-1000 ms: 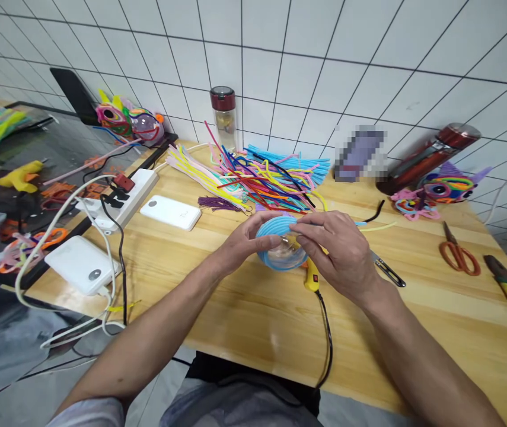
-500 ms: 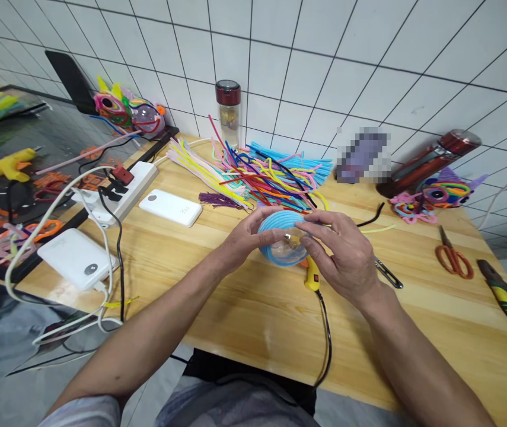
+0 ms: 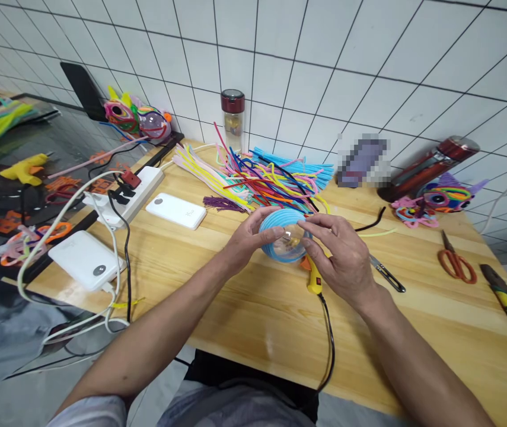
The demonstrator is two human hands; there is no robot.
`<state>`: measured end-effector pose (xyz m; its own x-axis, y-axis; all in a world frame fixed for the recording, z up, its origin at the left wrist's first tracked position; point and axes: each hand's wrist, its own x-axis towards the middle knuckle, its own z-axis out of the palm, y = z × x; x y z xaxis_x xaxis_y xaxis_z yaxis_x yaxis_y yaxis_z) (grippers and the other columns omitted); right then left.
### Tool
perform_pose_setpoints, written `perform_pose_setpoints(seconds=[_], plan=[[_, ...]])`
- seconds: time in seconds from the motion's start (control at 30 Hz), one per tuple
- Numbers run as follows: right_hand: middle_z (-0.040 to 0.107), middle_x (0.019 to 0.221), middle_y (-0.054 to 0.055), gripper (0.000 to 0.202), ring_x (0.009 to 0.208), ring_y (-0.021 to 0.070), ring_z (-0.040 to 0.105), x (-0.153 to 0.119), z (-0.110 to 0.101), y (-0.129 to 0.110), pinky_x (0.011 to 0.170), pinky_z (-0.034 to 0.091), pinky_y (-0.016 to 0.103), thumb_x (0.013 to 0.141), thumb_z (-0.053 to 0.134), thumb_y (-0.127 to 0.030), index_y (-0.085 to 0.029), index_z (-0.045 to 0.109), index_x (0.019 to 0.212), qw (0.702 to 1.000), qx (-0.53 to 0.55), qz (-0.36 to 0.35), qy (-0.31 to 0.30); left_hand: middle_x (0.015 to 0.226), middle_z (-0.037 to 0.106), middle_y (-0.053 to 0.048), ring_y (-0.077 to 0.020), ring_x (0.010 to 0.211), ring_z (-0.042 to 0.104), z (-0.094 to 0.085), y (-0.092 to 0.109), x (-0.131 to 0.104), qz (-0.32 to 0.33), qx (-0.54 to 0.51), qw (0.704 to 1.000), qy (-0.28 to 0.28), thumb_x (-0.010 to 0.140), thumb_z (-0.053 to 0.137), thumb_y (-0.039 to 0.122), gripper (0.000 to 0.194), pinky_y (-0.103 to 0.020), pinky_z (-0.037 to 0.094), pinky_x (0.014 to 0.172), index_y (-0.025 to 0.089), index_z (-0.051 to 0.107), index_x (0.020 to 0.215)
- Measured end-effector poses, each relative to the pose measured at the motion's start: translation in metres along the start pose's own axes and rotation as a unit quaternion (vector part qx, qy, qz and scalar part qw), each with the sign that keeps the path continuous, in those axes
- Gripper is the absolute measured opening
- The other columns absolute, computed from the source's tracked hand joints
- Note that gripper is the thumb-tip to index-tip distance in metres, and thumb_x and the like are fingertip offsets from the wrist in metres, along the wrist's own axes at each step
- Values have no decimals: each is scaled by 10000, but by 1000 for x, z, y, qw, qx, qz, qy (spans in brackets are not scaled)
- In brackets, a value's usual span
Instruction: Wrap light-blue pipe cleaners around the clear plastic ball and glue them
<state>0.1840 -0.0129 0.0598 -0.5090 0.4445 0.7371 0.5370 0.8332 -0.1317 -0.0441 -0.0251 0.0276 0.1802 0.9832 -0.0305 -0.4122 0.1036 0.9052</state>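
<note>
Change: grip near-identical to half a second ago, work apparently still at ball's rim | L: left hand [image 3: 246, 237] curled around blue-wound transparent ball [image 3: 286, 242], above table [image 3: 253, 317] | R: right hand [image 3: 344, 252] fingertips near-closed at rim, pinch unclear | Limits: strand pile [image 3: 275, 181] behind, yellow handle [image 3: 314, 280] beside; room frontward

Fingers [image 3: 267, 236] hold blue-wrapped clear ball [image 3: 289, 242]

Dark-lined white tiled wall [image 3: 275, 29], pale wooden table [image 3: 235, 320], glossy dark tabletop [image 3: 72, 130], grey floor [image 3: 162, 372]
</note>
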Motion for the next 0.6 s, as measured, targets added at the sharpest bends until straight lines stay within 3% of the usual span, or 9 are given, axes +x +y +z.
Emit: perform_pose_setpoints(seconds=[0.6], plan=[[761, 1255, 170, 378, 1154, 306, 762, -3, 11, -9, 974, 665, 503, 1056, 694, -241, -230, 690, 1434, 998, 24, 49, 11, 1288, 741, -75, -269, 1198, 676, 0, -3, 0, 36, -2, 999, 32, 745, 977, 515, 724, -375, 530, 1036, 225, 661, 1329]])
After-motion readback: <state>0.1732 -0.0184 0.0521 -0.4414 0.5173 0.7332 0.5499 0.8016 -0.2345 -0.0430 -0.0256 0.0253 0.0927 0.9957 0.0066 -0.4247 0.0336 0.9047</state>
